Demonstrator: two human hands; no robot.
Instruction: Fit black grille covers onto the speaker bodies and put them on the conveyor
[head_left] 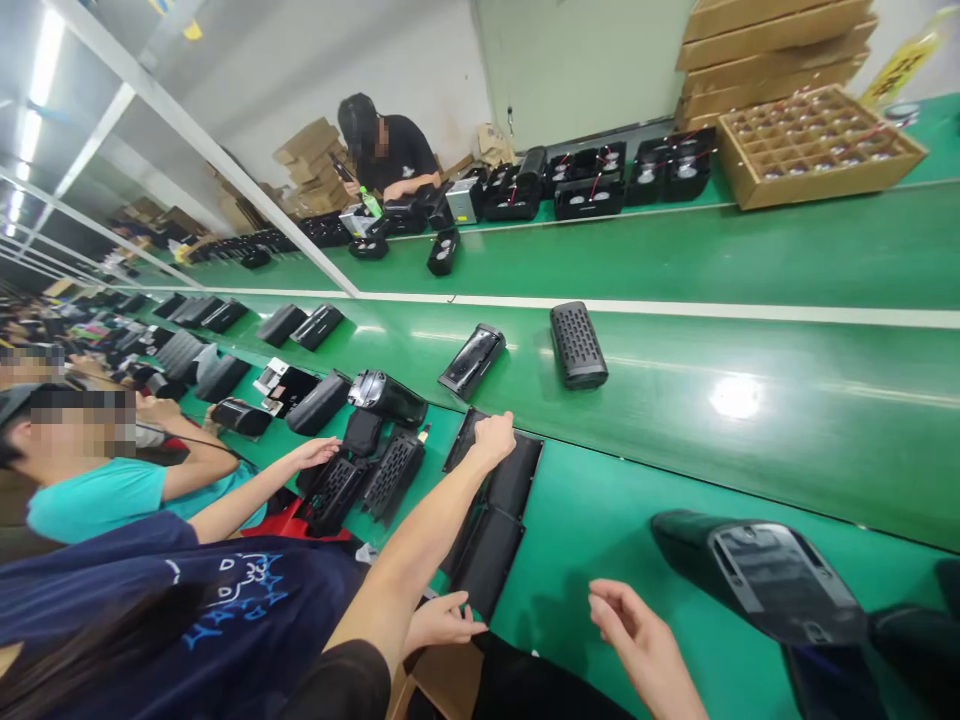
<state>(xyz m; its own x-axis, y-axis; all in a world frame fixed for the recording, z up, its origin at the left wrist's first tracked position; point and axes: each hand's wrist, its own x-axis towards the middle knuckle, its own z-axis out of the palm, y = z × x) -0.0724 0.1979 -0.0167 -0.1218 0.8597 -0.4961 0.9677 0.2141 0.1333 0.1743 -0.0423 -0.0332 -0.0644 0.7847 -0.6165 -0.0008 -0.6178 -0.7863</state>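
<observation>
My left hand (495, 438) reaches out over a group of flat black panels (491, 560) at the edge of the green bench. Its fingers are curled down at the far panels; what they grip, if anything, is hidden. My right hand (637, 635) hovers above the bench with fingers bent, thumb apart and nothing in it. To its right lies a black speaker housing (772, 580) with a glossy end facing me. Beyond my left hand, a glossy black casing (472, 360) and a black casing with a slotted grille (579, 345) rest on the green belt.
At left, a co-worker in navy extends one hand (315, 453) near slotted black grilles (394, 470); another hand (446, 620), apparently theirs, is beside the panels. Across the belt, a person (394, 150) works behind black housings. A divided cardboard box (821, 145) stands at far right.
</observation>
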